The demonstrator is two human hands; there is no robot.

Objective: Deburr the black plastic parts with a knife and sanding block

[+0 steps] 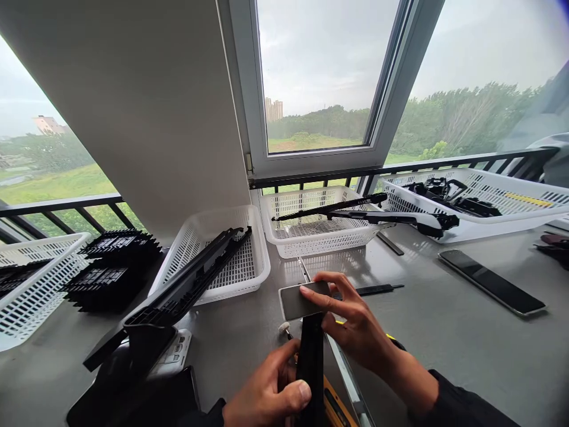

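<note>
My left hand is wrapped round a long black plastic strip that stands nearly upright near the table's front edge. My right hand pinches a small flat grey rectangular plate at the strip's top end, thumb and fingers on its right side. Whether the plate is joined to the strip is hidden by my fingers. A small white knob lies on the table just left of the strip.
White mesh baskets stand along the window: one with long black rails, one with thin black arms, one at the right, one at the left. Stacked black parts, a dark flat bar, a yellow-handled tool.
</note>
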